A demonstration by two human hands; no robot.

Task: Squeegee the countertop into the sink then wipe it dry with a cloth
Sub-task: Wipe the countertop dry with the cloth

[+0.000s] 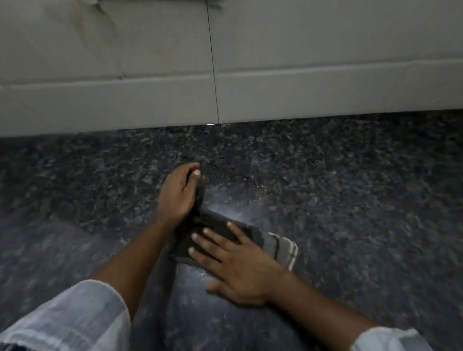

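**Both hands on cloth, granite counter**

White sleeve fills lower left, cut off by frame edge. Right hand lies flat, fingers spread, pressing dark cloth onto speckled countertop. Left hand is curled, gripping the cloth's upper corner. Striped grey cloth end pokes out right of right hand. Tiled wall behind. Motion blur; cloth folds hard to make out.

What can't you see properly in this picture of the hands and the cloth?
- Sink and squeegee: neither is in the head view.
- Cloth: its middle is hidden under the flat right hand, and one end is bunched inside the left hand.
- Countertop: motion blur smears the speckles, so wet or dry patches cannot be told.
- Object at the top edge: cut off, unidentifiable.
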